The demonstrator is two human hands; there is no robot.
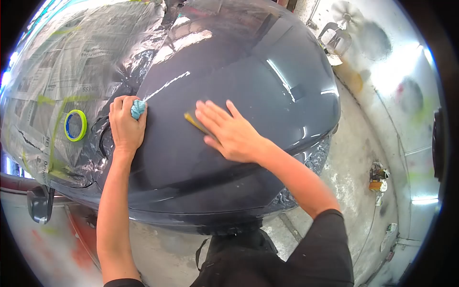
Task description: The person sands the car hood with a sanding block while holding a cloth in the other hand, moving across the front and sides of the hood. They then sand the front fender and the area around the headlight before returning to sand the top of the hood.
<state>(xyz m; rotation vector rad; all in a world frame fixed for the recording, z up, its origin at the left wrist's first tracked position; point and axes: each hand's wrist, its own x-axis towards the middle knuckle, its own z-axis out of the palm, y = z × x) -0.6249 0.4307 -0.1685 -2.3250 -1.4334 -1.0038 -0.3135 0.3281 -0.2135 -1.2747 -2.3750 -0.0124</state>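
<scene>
My left hand point(127, 125) is closed round a crumpled light-blue cloth point(138, 109) and rests at the left side of the dark grey car hood point(229, 86). Flat on the hood's middle, my right hand point(230, 129) presses a thin yellow-edged sanding pad point(193, 121), its fingers stretched over it and its thumb along the near side. Most of the pad is hidden under the palm, and its outline is slightly blurred. The hood looks smooth and glossy, with bright reflections and a few pale specks near the front edge.
Newspaper masking point(67, 71) and clear plastic film cover the windshield area at left. A green tape roll point(75, 125) lies on it. A side mirror point(40, 204) sticks out at lower left. A fan point(347, 16) stands at upper right; small items point(378, 177) lie along the right side.
</scene>
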